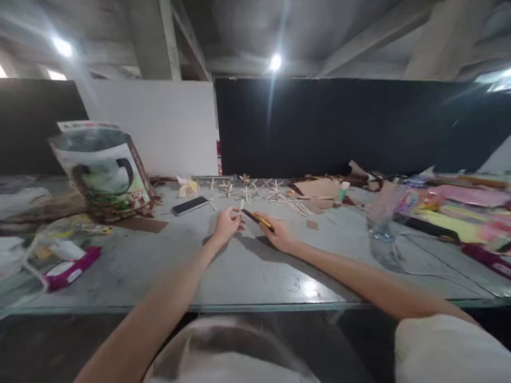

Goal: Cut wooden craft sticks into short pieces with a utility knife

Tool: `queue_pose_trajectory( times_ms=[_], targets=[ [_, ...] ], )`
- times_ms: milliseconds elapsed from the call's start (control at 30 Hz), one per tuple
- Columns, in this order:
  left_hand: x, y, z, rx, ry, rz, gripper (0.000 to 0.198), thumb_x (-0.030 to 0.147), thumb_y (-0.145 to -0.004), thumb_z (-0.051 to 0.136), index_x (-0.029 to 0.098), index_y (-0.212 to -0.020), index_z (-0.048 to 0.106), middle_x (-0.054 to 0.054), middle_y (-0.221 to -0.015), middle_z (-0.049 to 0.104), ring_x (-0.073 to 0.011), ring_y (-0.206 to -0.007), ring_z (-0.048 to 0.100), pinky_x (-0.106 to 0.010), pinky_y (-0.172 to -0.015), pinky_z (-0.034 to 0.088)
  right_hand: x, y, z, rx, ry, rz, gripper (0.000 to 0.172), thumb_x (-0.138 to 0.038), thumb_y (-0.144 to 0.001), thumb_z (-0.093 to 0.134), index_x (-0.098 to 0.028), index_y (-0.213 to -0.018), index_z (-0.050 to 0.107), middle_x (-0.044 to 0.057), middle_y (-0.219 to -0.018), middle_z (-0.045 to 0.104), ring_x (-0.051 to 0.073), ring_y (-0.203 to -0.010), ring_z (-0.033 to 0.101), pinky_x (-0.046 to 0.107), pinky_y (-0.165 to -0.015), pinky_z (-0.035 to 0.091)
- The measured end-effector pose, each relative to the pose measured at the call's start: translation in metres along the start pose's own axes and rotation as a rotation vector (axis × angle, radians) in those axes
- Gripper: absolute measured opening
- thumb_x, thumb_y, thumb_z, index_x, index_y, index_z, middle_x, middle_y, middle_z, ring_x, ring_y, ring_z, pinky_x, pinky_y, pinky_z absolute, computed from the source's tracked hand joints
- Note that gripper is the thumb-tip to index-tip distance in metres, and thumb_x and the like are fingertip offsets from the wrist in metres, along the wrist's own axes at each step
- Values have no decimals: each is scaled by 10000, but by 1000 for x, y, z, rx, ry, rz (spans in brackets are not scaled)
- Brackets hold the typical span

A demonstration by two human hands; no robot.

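Over the middle of the table, my left hand (227,224) pinches a short pale wooden stick (241,205) that points upward. My right hand (279,234) grips a yellow and black utility knife (261,220), its dark front end close to the stick and to my left fingertips. Whether the blade touches the stick cannot be made out. Just beyond my hands stand several small crossed-stick pieces (254,184). Loose thin sticks (295,206) lie to their right, and a dark phone (190,206) rests left of my left hand.
A large printed bag (106,181) stands at the left, near a purple packet (74,268). Brown cardboard scraps (319,189) and a glue stick (342,191) lie at the back right. A clear plastic bottle (382,229), a cable and colourful packs (459,213) occupy the right side.
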State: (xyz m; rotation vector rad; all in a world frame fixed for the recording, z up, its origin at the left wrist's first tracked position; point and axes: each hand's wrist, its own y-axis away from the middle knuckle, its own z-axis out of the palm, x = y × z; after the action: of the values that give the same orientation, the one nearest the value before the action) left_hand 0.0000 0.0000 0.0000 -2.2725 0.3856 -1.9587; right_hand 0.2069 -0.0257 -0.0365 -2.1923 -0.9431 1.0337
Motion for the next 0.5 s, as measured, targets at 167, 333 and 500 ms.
queue_pose_trajectory(
  times_ms=[167,333,500],
  targets=[
    [-1,1,0,-5,11,12,178,223,-881,737,174,-940,576,13,-593,703,-131,-420,655,-205,-455,534,-3,0,-2,0,2,-9,443,-289,-1049,446,-226,-1459,599,118,-1358,714,265,-1178,698,452,-1020,547],
    [-3,0,1,6,16,40,223,287,-858,769,173,-895,581,5,-601,706,-131,-421,654,-197,-432,515,-3,0,-2,8,2,2,442,-277,-1041,451,-224,-1449,612,122,-1338,723,268,-1181,696,459,-1018,548],
    [-4,-2,1,26,19,52,281,311,-831,797,178,-817,550,-5,-603,708,-129,-418,648,-196,-425,501,-2,-1,-2,3,-2,6,439,-290,-1042,452,-234,-1446,614,115,-1363,712,262,-1198,691,458,-1030,541]
  ],
)
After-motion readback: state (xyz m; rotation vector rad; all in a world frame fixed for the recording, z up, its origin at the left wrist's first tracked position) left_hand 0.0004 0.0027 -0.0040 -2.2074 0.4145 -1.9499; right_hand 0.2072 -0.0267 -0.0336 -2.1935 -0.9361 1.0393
